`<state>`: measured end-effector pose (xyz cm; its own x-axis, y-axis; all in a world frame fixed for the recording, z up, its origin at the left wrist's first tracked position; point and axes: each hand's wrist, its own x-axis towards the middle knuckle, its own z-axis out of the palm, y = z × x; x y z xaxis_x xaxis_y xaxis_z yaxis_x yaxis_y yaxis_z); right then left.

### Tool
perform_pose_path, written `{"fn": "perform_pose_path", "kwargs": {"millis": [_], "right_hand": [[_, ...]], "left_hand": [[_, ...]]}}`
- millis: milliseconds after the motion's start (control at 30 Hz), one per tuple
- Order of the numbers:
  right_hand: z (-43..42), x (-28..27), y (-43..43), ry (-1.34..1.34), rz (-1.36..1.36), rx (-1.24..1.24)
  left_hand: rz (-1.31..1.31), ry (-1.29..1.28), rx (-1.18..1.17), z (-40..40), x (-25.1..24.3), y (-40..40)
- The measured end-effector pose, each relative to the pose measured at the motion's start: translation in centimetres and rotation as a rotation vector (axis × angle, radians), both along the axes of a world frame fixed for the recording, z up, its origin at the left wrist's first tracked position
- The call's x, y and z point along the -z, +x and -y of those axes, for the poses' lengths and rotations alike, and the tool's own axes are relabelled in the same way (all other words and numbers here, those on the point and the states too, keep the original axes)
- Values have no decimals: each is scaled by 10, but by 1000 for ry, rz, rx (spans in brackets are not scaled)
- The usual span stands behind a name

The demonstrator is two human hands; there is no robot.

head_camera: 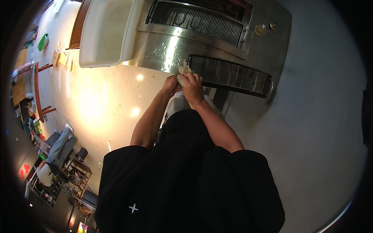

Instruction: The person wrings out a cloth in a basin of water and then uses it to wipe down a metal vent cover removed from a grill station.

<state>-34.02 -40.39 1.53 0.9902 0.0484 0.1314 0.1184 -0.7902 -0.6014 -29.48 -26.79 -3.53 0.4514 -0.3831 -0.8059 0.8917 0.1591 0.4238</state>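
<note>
A crumpled off-white cloth (pixel 184 69) is bunched between my two hands, close to the front edge of the steel counter (pixel 151 49). My right hand (pixel 192 86) grips it from above with bent fingers. On its other side my left hand (pixel 171 84) holds the cloth too, its fingers partly hidden. Just right of the hands lies a long, dark rectangular tray (pixel 230 74) with a black rim and a streaked, shiny inside. It juts out past the counter's front edge. Water drops wet the steel left of the tray.
A barbecue grill with a metal grate (pixel 198 21) is set into the counter. Left of it stands a large whitish plastic tub (pixel 102 35). A small crumpled yellowish item (pixel 260 29) and a small round object (pixel 272 26) lie at right. A person (pixel 55 154) sits far left.
</note>
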Motion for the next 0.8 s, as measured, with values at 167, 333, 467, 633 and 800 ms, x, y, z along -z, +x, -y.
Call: {"fn": "perform_pose_path", "kwargs": {"millis": [167,333,467,633,800], "right_hand": [[6,-8,25,146,30,107],[20,12,85,150,-76,174],[18,12,98,66,-176,169],[6,1,71,-69,-175,127],[5,-2,21,109,-54,143]], "left_hand": [[-17,106,34,7,-25,2],[31,168,114,13,-36,6],[18,168,86,12,-36,6],[-6,134,47,10,-29,5],[-3,50,11,9,-16,1]]}}
